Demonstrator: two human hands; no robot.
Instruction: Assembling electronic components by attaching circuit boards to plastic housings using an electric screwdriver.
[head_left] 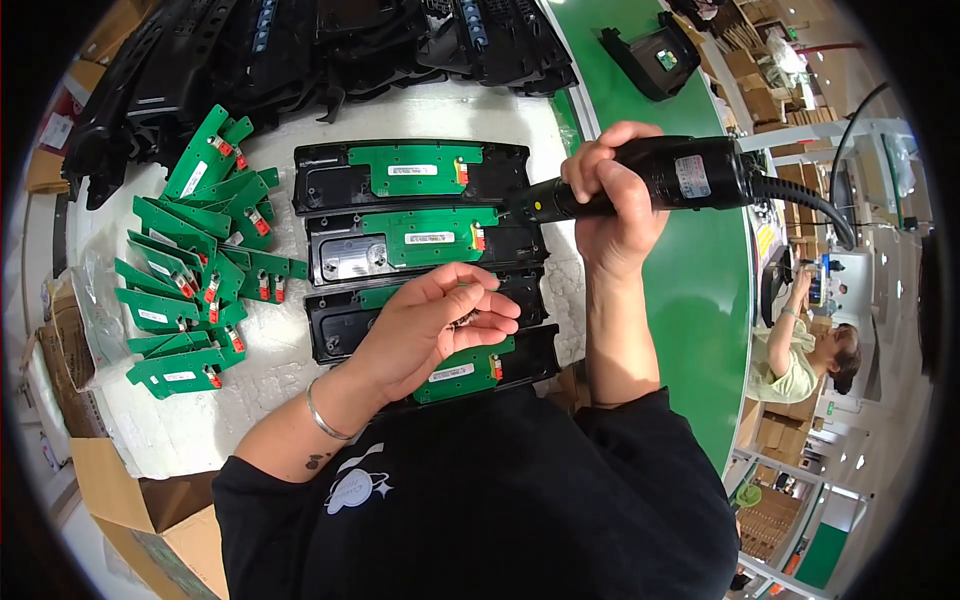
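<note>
My right hand (622, 190) is wrapped round a black electric screwdriver (660, 172), held sideways with its tip end pointing left at the panels. My left hand (430, 318) is half curled, palm up, over the lower panels, with small dark screws (462, 320) in its fingers. Several black plastic panels (335, 250) lie in a column on a white foam surface. A green circuit board (420, 170) with a white label and a red-and-white connector rests on the topmost panel. The second panel carries another board (430, 238). My left hand partly covers the board on the third.
Loose green circuit boards (185, 220) are heaped on the left of the foam (270, 410). Black plastic housings (290, 50) are piled along the far side. The screwdriver's cable (810, 195) runs right. Another person (805, 360) is at the right, beyond the green table (700, 300).
</note>
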